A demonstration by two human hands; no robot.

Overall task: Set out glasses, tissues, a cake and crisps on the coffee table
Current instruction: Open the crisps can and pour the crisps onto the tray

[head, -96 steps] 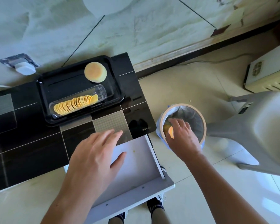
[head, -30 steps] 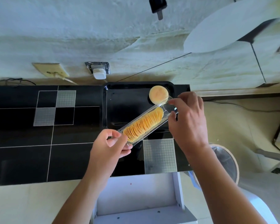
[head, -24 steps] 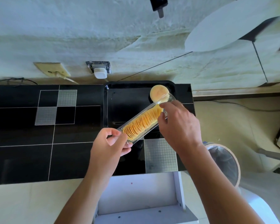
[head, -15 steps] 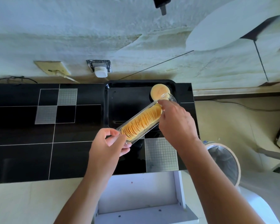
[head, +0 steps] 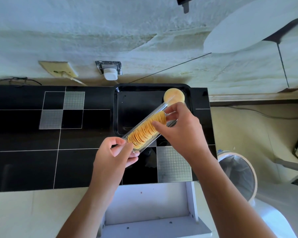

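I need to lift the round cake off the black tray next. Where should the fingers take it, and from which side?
Grip the cake across its rounded edge, coming from above and the far right corner of the black tray. It lies flat, a low disc, so only the rim offers purchase. The crisp tray and the right hand cover its near edge, so coming from the front is probably blocked.

hands (head: 113, 155): 2 | crisp tray (head: 145, 130): 1 | cake (head: 174, 97): 1 | black tray (head: 138, 103): 1 | bin (head: 237, 172): 1

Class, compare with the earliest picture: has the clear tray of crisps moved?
Yes. The clear tray of crisps lay inside the black tray; now both hands hold it over that tray's near edge.
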